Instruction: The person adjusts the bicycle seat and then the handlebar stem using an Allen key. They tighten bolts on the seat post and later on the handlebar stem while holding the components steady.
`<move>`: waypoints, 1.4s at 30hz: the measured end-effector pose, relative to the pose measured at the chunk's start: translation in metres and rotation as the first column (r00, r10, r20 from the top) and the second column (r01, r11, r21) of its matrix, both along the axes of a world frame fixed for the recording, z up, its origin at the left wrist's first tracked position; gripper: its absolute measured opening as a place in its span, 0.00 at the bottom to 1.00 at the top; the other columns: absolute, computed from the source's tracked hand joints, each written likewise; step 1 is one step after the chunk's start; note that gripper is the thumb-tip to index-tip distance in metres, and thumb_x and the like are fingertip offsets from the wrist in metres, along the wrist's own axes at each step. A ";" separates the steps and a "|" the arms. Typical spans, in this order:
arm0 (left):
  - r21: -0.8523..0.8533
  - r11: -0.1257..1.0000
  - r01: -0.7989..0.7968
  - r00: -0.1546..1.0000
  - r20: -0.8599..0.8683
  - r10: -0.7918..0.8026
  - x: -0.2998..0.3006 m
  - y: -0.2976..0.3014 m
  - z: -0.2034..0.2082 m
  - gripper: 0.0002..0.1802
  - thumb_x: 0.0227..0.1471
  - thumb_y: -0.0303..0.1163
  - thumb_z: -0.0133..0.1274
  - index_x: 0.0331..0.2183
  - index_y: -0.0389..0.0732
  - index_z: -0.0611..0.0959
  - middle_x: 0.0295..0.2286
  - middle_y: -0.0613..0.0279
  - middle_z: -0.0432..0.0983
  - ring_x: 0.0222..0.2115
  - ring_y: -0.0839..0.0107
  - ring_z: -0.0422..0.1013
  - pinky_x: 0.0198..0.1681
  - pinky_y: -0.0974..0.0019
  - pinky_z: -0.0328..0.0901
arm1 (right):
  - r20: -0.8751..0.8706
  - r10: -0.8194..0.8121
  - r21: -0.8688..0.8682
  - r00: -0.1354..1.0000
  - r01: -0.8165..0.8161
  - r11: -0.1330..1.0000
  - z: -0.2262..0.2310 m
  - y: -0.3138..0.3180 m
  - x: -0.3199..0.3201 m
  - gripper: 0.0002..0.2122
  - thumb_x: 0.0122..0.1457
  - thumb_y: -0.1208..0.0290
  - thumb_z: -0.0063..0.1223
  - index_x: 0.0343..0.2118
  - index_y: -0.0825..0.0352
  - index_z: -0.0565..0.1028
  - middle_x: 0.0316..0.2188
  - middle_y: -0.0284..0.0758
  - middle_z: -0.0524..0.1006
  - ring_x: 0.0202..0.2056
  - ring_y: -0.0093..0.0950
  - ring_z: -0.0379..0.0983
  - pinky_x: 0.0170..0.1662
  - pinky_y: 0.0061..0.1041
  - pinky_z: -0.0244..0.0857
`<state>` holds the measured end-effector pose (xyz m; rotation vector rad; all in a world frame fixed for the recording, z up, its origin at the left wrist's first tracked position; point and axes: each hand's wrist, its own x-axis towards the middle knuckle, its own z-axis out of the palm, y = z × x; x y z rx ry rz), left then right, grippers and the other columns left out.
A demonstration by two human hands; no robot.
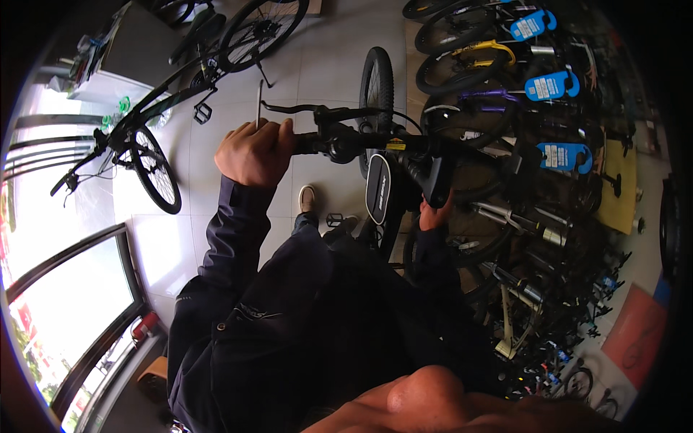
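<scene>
The handlebar [375,143] is steadied: left hand [254,153] clenched around its grip and a hex key [259,105], right hand [434,213] grasping the stem [435,180].

This is a bicycle shop. A dense row of bicycles [520,144] fills the right of the frame, several hung with blue tags [552,85]. Another bicycle [155,137] stands on the pale tiled floor [325,65] at upper left, near what seems a shopfront window [65,303].

Head camera looks steeply down (probably tilted) on handlebar [361,141], close.
</scene>
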<state>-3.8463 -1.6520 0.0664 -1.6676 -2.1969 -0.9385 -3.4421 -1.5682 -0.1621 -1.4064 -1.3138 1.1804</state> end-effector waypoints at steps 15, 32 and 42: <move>-0.312 0.879 0.362 0.907 0.336 -0.254 0.035 -0.028 0.031 0.12 0.54 0.34 0.68 0.37 0.38 0.85 0.29 0.60 0.83 0.27 0.63 0.82 0.30 0.65 0.76 | 0.026 0.121 0.226 0.992 -0.124 0.966 0.022 0.044 -0.045 0.23 0.64 0.68 0.57 0.60 0.71 0.71 0.56 0.44 0.76 0.60 0.41 0.70 0.66 0.44 0.62; -0.275 0.811 0.516 0.418 0.908 0.042 -0.066 0.026 -0.021 0.17 0.64 0.33 0.59 0.46 0.28 0.85 0.35 0.56 0.84 0.37 0.69 0.80 0.43 0.64 0.75 | -0.611 0.219 0.150 0.760 -0.161 0.976 0.004 0.034 -0.021 0.22 0.75 0.61 0.41 0.64 0.71 0.66 0.64 0.41 0.71 0.63 0.36 0.68 0.64 0.43 0.67; -0.566 0.114 0.817 0.391 0.397 -0.831 0.071 0.260 -0.299 0.48 0.43 0.46 0.74 0.62 0.43 0.72 0.55 0.45 0.73 0.54 0.42 0.71 0.56 0.47 0.70 | -0.105 0.017 0.105 0.994 -0.006 0.994 -0.020 0.021 -0.013 0.22 0.61 0.65 0.67 0.55 0.69 0.77 0.54 0.37 0.80 0.53 0.30 0.77 0.57 0.30 0.71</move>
